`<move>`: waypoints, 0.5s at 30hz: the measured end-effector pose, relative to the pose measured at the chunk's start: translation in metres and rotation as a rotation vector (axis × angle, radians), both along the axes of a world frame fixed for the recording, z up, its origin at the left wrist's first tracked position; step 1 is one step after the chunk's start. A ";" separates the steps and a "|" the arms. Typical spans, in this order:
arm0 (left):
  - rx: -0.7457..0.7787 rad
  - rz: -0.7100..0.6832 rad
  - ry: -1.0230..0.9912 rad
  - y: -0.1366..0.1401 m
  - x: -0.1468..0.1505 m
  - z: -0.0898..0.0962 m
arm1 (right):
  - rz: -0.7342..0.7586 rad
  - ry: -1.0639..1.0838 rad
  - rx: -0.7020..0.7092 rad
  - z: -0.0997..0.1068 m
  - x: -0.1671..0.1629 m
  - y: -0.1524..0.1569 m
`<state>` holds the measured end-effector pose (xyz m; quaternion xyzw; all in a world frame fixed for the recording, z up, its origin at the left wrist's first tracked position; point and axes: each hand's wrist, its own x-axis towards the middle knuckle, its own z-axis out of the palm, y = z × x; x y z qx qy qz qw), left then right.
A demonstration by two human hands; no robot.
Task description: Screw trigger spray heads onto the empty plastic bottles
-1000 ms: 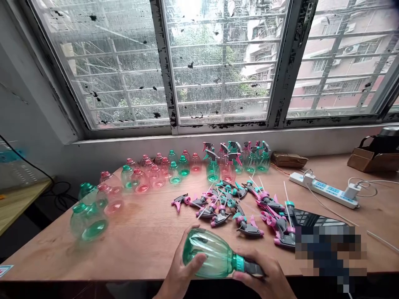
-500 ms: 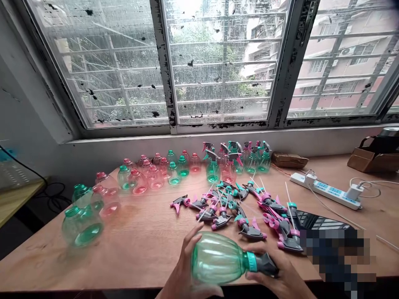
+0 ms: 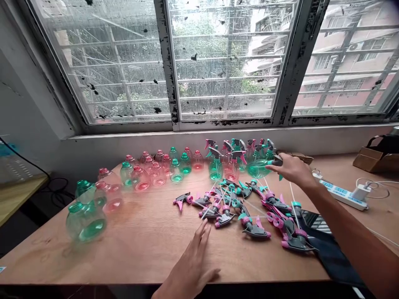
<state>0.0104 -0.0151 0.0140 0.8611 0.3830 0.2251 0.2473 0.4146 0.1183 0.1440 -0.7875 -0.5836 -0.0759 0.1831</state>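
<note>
My right hand (image 3: 294, 169) is stretched to the back of the table, its fingers wrapped round the grey spray head of a green spray bottle (image 3: 258, 169). That bottle lies tilted on its side in the air, beside a group of assembled spray bottles (image 3: 215, 168). Over the near part of the table, my left hand (image 3: 196, 259) is empty, its fingers spread and thumb apart. Just beyond it lie several loose spray heads (image 3: 225, 216) in grey, pink and teal, with thin white tubes.
Green and pink bottles without heads (image 3: 157, 174) stand in a row at the back left, with more (image 3: 86, 224) nearer on the left. To the right are a white power strip (image 3: 343, 192), a brown box (image 3: 375, 153) and a dark flat item (image 3: 335, 253) partly under my forearm.
My right hand has carried the green spray bottle away to the back right, beside the assembled ones. My left hand has let go of the bottle and stays near the front edge.
</note>
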 end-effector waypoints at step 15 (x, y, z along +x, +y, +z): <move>-0.056 0.014 0.021 0.000 -0.003 -0.005 | 0.023 -0.135 -0.248 -0.013 -0.011 0.119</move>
